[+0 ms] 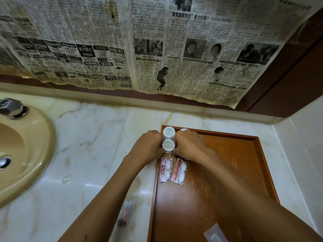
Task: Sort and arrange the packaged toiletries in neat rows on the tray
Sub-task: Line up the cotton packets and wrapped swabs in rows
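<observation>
1. The step in hand looks like squaring up the small white-capped bottles at the tray's far left corner, just above centre of the frame. The nearer bottle (168, 145) stands directly in front of the far bottle (169, 132), and a third cap (183, 129) peeks out behind the right hand.
2. To do it well, I would press evenly from both sides so the bottles stay upright and form a straight column along the left wall of the wooden tray (227, 172), with caps level and no gap between them.
3. The left hand (148, 145) sits against the left side of the bottles, its fingers curled inward and touching them.
4. The right hand (189, 145) closes on the right side of the nearer bottle. How tightly either hand grips is hidden by the knuckles.
5. Just below the bottles, two clear sachets (172, 170) with red strips and white pads lie side by side on the tray, already in a row.
6. Left to sort: a blurred sachet (126, 212) on the marble bench (97, 137) beside the tray, and a grey packet (215, 234) at the tray's near edge, lower right.
</observation>
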Demonstrator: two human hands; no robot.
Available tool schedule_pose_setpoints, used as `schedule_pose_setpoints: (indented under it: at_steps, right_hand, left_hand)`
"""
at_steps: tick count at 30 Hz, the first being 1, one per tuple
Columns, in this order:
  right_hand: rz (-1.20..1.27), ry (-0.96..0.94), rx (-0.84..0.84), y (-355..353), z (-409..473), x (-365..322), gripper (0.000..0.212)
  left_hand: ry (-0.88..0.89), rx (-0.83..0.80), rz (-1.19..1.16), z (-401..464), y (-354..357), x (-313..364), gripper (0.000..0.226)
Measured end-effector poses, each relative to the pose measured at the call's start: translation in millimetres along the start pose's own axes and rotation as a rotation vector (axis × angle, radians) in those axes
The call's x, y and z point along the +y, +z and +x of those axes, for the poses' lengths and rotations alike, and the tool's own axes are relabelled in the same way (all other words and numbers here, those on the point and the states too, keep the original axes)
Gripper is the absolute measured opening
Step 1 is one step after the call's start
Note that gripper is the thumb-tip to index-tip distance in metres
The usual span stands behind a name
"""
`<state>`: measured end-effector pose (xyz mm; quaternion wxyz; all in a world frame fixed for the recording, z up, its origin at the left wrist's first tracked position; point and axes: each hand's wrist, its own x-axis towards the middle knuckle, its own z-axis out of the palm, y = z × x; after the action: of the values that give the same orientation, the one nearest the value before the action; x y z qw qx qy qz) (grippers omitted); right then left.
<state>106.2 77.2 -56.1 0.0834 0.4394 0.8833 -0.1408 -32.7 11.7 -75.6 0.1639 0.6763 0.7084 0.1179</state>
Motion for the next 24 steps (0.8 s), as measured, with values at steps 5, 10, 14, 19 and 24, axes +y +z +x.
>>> schedule_pose_setpoints:
  at_steps: [5, 10, 14, 19, 24]
  right_hand:
    - [0.005, 0.001, -0.002, -0.6, -0.6, 0.0, 0.026]
    - [0.048, 0.037, 0.008, -6.9, -5.7, 5.1, 0.018]
    - [0.157, 0.083, 0.097, -16.6, -26.5, 27.3, 0.025]
    - [0.459, 0.157, 0.298, 6.5, -66.6, 49.8, 0.016]
    - [0.544, 0.120, 0.391, 68.4, -103.6, 26.5, 0.023]
  left_hand:
    - [-0.001, 0.005, -0.016, 0.4, 0.1, -1.1, 0.022]
    - [-0.005, -0.016, -0.036, -1.4, -2.6, -5.1, 0.019]
    - [-0.046, -0.025, -0.072, -11.5, -4.2, -13.3, 0.013]
    - [-0.073, 0.104, -0.117, -42.0, 1.7, -10.1, 0.026]
    - [-0.092, 0.145, -0.066, -76.2, 28.8, 17.8, 0.020]
